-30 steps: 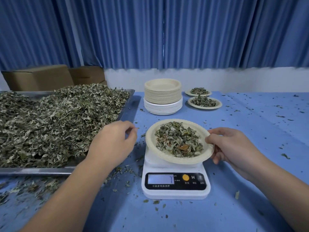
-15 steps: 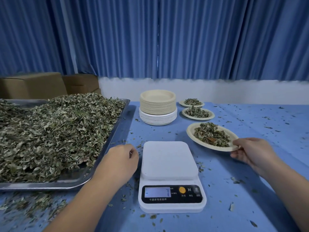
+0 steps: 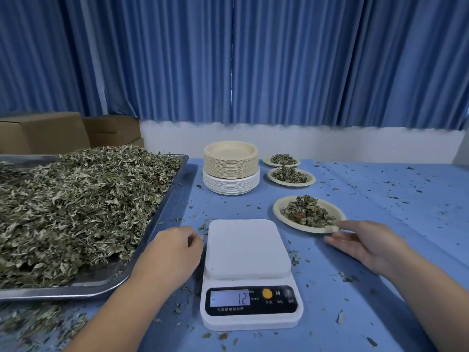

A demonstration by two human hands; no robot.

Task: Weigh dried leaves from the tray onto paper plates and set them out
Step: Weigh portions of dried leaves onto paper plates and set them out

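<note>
A metal tray (image 3: 167, 199) heaped with dried leaves (image 3: 76, 204) fills the left of the table. The white scale (image 3: 247, 270) stands in front of me with a bare platform. A filled paper plate (image 3: 279, 212) lies on the blue cloth to the scale's right. My right hand (image 3: 365, 243) hovers just in front of that plate's near rim with fingers straight, holding nothing. My left hand (image 3: 175, 250) rests loosely curled between the tray and the scale, holding nothing. A stack of empty paper plates (image 3: 231, 168) stands behind the scale.
Two more filled plates, one (image 3: 272, 174) and a farther one (image 3: 266, 161), lie in a row beyond the nearest. Cardboard boxes (image 3: 50, 133) sit behind the tray. Leaf crumbs are scattered over the blue cloth (image 3: 380, 199). Blue curtains hang behind.
My right hand carried the filled plate off the scale, set it on the cloth to the right and let go. My left hand stayed beside the scale.
</note>
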